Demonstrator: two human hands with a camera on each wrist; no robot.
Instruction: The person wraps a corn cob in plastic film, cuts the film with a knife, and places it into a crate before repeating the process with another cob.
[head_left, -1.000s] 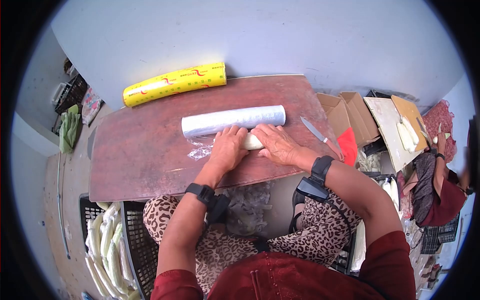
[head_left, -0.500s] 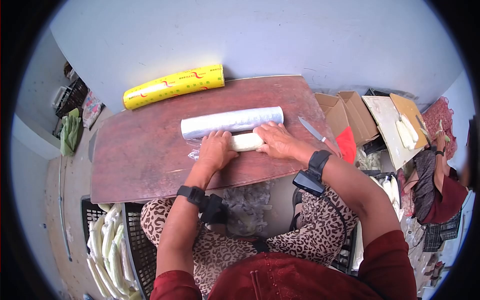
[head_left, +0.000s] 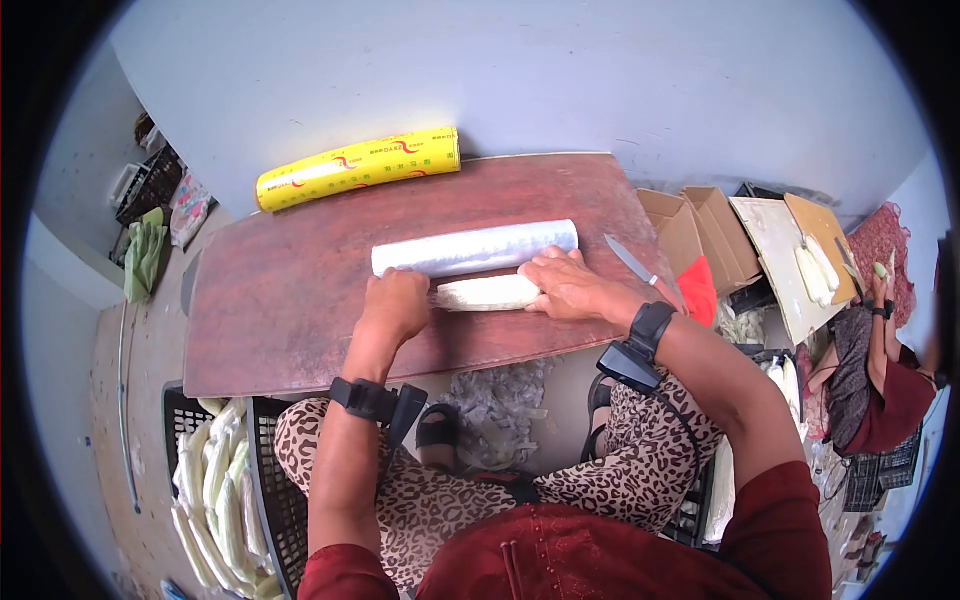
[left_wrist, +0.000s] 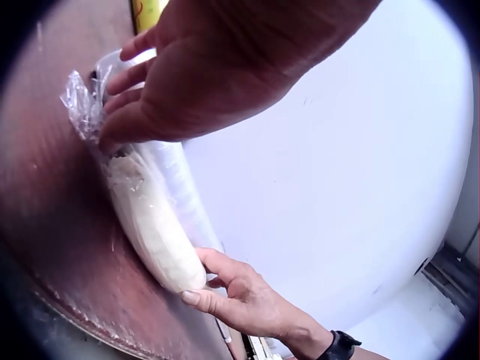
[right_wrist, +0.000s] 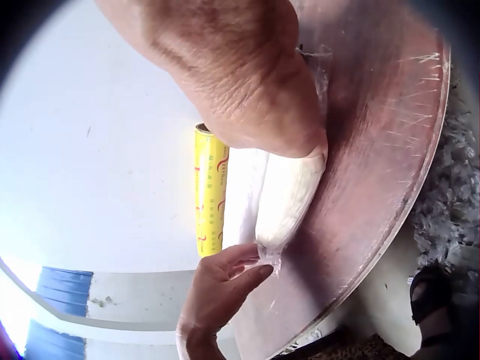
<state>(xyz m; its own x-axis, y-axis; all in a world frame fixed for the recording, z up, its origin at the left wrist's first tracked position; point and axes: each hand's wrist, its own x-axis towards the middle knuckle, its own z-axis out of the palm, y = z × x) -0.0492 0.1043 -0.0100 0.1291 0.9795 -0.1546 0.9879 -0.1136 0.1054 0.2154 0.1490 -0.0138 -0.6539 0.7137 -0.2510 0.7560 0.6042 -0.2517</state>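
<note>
A thick, pale, stalk-like vegetable (head_left: 488, 294), wrapped in clear plastic film, lies on the reddish wooden table (head_left: 270, 300). At its left end my left hand (head_left: 398, 303) pinches the gathered film (right_wrist: 271, 260), thumb against fingers. Loose film (left_wrist: 79, 105) sticks out past those fingers in the left wrist view. My right hand (head_left: 572, 287) holds the opposite end, with its thumb (left_wrist: 196, 298) on the near side and fingers behind. Directly behind the vegetable is a roll of clear film (head_left: 475, 248), close to both hands.
A yellow printed roll (head_left: 360, 168) lies along the table's back edge. A knife (head_left: 632, 262) rests at the right, beside red cloth (head_left: 694, 290). Below left stands a black crate (head_left: 262, 440) of pale vegetables. Another person (head_left: 880, 370) sits at far right.
My left hand has slid left off the vegetable's body to the film at its end, uncovering more of the vegetable. The right hand stays at the right end.
</note>
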